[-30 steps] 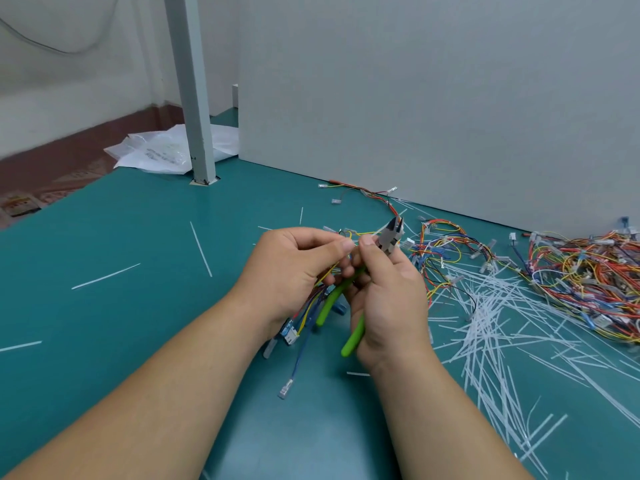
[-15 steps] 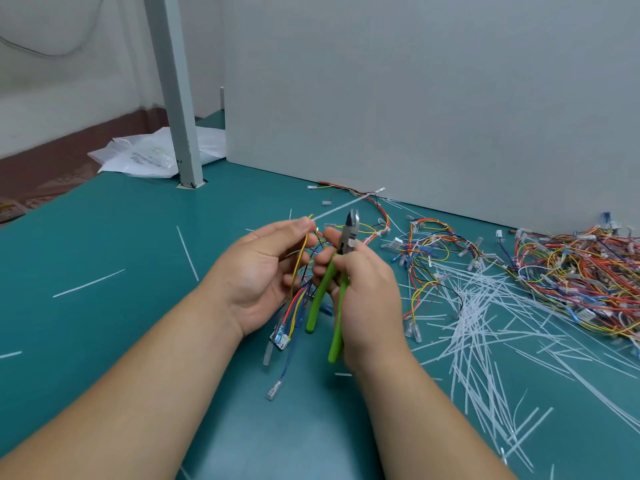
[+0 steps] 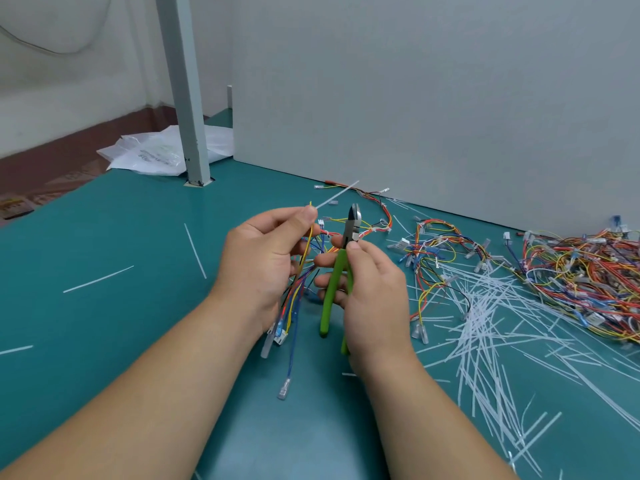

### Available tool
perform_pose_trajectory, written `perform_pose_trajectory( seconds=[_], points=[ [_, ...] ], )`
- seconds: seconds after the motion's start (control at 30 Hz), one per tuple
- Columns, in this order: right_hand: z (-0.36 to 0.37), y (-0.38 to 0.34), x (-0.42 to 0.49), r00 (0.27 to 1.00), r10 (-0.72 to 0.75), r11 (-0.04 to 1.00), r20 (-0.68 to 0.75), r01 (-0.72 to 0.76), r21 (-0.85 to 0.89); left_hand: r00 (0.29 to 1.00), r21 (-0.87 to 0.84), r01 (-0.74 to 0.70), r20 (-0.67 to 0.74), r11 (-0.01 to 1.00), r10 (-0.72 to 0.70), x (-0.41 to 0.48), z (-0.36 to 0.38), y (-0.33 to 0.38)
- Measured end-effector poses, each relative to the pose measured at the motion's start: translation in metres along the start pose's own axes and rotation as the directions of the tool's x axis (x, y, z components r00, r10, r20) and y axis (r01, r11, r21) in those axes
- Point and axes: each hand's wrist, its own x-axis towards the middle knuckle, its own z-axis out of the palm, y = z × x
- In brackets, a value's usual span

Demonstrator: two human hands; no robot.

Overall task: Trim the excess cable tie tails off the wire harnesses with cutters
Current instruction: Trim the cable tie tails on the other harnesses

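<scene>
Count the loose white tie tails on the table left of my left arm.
3: one tie tail nearest the left hand, one farther left, one at the picture's left edge. The arm may hide others.

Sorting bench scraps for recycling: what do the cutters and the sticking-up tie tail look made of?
The cutters: dull grey head, likely steel; glossy green handles, probably plastic or rubber sleeves. The tie tail: thin, straight, milky-white strip, probably nylon.

A teal counter (image 3: 104, 237) meets a grey partition wall (image 3: 433, 98), with a grey post (image 3: 183, 91) standing before a reddish-brown floor (image 3: 52, 168).
</scene>
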Motion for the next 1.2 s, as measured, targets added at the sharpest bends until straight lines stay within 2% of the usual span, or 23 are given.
perform_pose_trajectory(
  seconds=[0.13,0.3,0.43,0.57,0.73,0.93,1.2],
  points=[
    [0.0013,0.0015,-0.0010,1.000,-0.015,1.000,0.023,0.016,-0.007,0.988,0.123,-0.151,0.012,0.981,0.151,-0.0035,0.0012,-0.0006],
    [0.0031,0.0037,-0.0007,0.999,0.002,1.000,0.048,-0.003,0.015,0.988,0.077,-0.136,0.079,0.988,0.130,-0.0083,0.0034,-0.0016],
    [0.0030,0.0061,-0.0023,0.997,-0.044,0.999,0.069,0.044,-0.010,0.990,0.068,-0.133,0.054,0.989,0.129,-0.0058,0.0015,-0.0020],
    [0.0035,0.0055,-0.0033,0.995,-0.077,0.996,0.067,0.080,-0.043,0.985,0.090,-0.172,0.039,0.981,0.169,-0.0052,0.0009,-0.0022],
    [0.0032,0.0040,-0.0022,0.992,-0.091,0.993,0.083,0.096,-0.066,0.968,0.151,-0.241,0.115,0.959,0.225,-0.0073,0.0022,-0.0041],
    [0.0012,0.0063,-0.0010,0.989,-0.125,0.985,0.079,0.133,-0.114,0.971,0.140,-0.219,0.122,0.966,0.203,-0.0063,0.0018,-0.0036],
    [0.0023,0.0086,0.0000,0.980,-0.175,0.977,0.096,0.185,-0.110,0.992,0.113,-0.103,0.091,0.988,0.092,-0.0070,0.0017,-0.0002]
  ],
)
